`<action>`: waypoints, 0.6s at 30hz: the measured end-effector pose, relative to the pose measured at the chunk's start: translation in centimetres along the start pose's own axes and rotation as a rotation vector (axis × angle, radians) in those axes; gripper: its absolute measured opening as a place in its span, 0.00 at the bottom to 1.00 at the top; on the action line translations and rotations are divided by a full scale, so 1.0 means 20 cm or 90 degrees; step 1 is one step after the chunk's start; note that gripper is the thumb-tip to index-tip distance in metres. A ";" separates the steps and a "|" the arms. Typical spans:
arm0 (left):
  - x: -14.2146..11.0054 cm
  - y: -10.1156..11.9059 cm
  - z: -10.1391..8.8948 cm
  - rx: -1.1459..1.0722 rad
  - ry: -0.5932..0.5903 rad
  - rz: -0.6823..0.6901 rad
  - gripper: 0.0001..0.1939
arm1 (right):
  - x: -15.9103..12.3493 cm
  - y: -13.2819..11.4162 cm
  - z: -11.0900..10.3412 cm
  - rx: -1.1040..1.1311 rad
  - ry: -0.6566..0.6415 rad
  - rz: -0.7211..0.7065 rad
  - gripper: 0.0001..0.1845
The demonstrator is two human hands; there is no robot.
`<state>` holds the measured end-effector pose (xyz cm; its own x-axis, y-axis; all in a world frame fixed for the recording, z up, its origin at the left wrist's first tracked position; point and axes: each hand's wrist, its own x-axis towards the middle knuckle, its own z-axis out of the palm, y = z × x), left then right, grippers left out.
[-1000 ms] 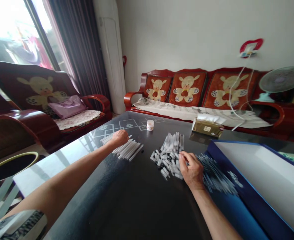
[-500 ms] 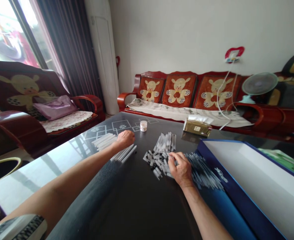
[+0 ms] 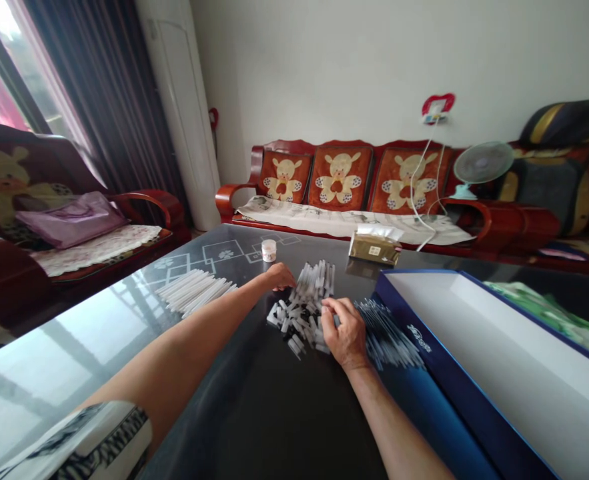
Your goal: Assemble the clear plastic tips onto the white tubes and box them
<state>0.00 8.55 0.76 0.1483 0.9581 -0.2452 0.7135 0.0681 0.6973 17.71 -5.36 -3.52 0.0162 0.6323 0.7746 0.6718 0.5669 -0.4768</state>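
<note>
My right hand (image 3: 345, 331) is at the right edge of the loose pile of short whitish and black pieces (image 3: 294, 319), its fingers bent and the thumb near the forefinger; I cannot tell whether anything is pinched between them. My left hand (image 3: 280, 276) hangs knuckles up at the pile's far left side, fingers curled down and drawn together. Their tips are too blurred for me to see if they hold a piece.

Just beyond the short pieces, longer frosted pieces (image 3: 315, 277) lie side by side, pointing away from me. To the right of my right hand, thin dark rods (image 3: 389, 337) spread in a slanting bundle beside the blue box (image 3: 439, 353). Across my left forearm, white tubes (image 3: 194, 291) lie in a flat row on the dark, glossy worktop (image 3: 274, 413).

The blue box stands open, showing its white inside walls and floor, and a green and white package (image 3: 549, 313) lies along its far side. Past my left hand a small whitish jar (image 3: 269, 251) stands upright; I cannot make out its contents. Farther right, white tissues (image 3: 380, 232) stick up from the top of a gold-brown tissue box (image 3: 374, 251). Behind the worktop is a red wooden sofa with bear-patterned cushions (image 3: 341, 180).
</note>
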 end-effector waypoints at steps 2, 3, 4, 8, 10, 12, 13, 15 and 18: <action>0.01 -0.01 0.00 0.068 0.016 -0.021 0.08 | 0.00 0.00 0.00 0.004 0.006 0.006 0.10; 0.01 -0.01 0.01 0.090 0.019 -0.025 0.06 | 0.00 0.00 0.00 0.005 0.007 0.006 0.10; 0.01 -0.01 0.01 0.107 0.023 -0.026 0.06 | 0.00 0.00 0.00 0.006 0.009 0.006 0.10; 0.01 0.00 0.01 0.163 0.045 -0.034 0.09 | 0.01 0.00 0.00 0.007 0.012 0.004 0.10; 0.01 0.01 -0.01 0.183 0.059 -0.048 0.13 | 0.00 0.00 0.00 0.008 0.013 0.004 0.10; 0.00 0.02 -0.03 0.193 0.073 -0.059 0.15 | 0.00 0.00 0.00 0.008 0.013 0.004 0.10; -0.01 0.02 -0.04 0.194 0.077 -0.061 0.16 | 0.00 0.00 0.00 0.009 0.012 0.004 0.10; -0.02 0.02 -0.04 0.191 0.075 -0.060 0.15 | 0.00 0.00 0.01 0.009 0.009 0.005 0.10; -0.04 0.03 -0.02 0.187 0.064 -0.054 0.14 | 0.00 0.01 0.01 0.008 0.004 0.006 0.10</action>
<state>0.05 7.92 1.69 0.0218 0.9763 -0.2155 0.8897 0.0794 0.4496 17.69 -5.20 -3.63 0.0282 0.6343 0.7725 0.6619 0.5673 -0.4900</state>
